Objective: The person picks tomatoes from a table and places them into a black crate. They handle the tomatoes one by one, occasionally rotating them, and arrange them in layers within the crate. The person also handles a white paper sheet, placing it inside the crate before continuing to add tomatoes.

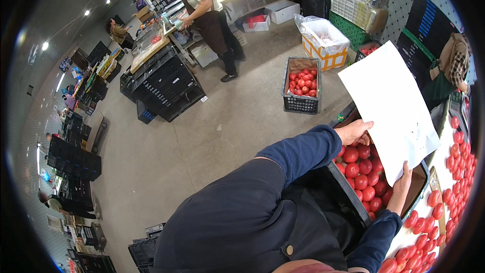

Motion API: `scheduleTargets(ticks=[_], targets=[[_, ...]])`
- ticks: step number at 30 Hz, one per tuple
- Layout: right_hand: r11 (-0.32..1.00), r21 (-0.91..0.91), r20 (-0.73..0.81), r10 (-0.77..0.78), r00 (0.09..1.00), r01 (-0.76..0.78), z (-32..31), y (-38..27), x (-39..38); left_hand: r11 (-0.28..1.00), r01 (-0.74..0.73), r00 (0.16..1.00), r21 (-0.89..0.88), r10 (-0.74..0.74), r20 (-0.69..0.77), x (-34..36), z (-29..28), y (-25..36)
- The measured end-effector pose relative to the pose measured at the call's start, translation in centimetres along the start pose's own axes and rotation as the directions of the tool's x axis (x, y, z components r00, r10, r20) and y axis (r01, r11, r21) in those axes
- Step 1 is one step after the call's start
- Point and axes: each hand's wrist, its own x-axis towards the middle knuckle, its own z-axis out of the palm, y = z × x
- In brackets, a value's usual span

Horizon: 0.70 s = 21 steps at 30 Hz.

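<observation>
A large white sheet point(386, 103) is held up at a tilt between my two hands. My left hand point(355, 132) grips its left edge, thumb on the front and fingers folded behind. My right hand point(402, 188) pinches its lower edge near the bottom corner. Beneath the sheet stands a dark crate point(348, 189), filled with red tomatoes point(365, 168) and lined with brown card along its right side. The sheet hides the far right part of the crate.
Many tomatoes point(427, 225) lie on a white-topped table to the right, beside a person in a checked sleeve point(458, 65). Another tomato crate point(301, 102) stands on the floor ahead. Stacked black crates point(164, 88) and an aproned person point(204, 20) are farther off.
</observation>
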Motion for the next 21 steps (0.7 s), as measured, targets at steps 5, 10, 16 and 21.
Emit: scheduleTargets(ticks=[5,10,16,21], targets=[[1.0,-0.004,0.007,0.007,1.0,-0.007,-0.4,0.2,0.1,0.999,0.016,1.0,0.031,-0.015,-0.022,-0.3,0.1,0.2],[0.999,-0.039,-0.001,0.008,1.0,-0.008,-0.2,0.3,0.0,0.999,0.019,1.0,0.032,-0.019,-0.018,-0.1,-0.2,-0.1],[0.999,-0.051,-0.007,0.008,1.0,-0.009,-0.4,0.3,0.1,0.999,0.035,0.999,0.029,-0.034,-0.023,-0.2,-0.2,-0.1],[0.999,-0.016,0.007,0.033,0.999,-0.032,-1.2,0.5,0.6,0.998,0.042,0.999,0.045,-0.041,-0.018,0.0,-0.3,-0.2]])
